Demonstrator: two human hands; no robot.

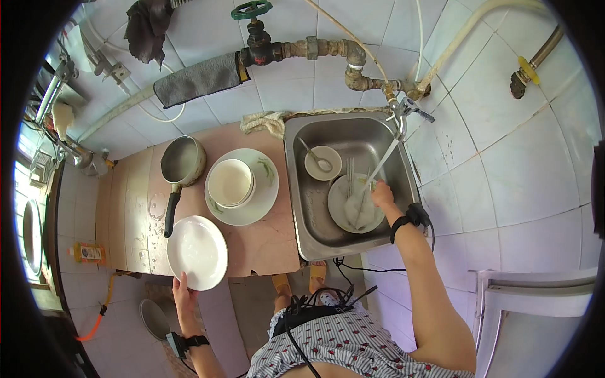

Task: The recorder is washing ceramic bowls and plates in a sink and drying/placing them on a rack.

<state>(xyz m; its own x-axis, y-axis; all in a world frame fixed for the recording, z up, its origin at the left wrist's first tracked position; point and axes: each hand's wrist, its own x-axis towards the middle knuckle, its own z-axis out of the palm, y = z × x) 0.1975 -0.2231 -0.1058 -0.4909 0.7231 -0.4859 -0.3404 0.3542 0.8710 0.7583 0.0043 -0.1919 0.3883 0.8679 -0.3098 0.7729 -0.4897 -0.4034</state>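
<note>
My left hand (185, 293) grips the near rim of a white oval plate (197, 253) over the counter's front edge. In the steel sink (309, 236), my right hand (382, 193) is at the right rim of a wet plate (338, 203); its fingertips are partly hidden. Water from the tap (402, 113) runs onto that plate, where forks (350, 175) and other utensils lie. Behind it sits a small bowl (331, 156) with a spoon (323, 163) in it. Stacked white bowls (230, 183) stand on a large plate (264, 198) left of the sink.
A saucepan (183, 160) with a black handle stands at the counter's back. A crumpled cloth (263, 124) lies by the sink's back left corner. A grey towel (201, 79) hangs over the wall pipe (326, 48). Black cables (373, 270) hang near my waist and right wrist.
</note>
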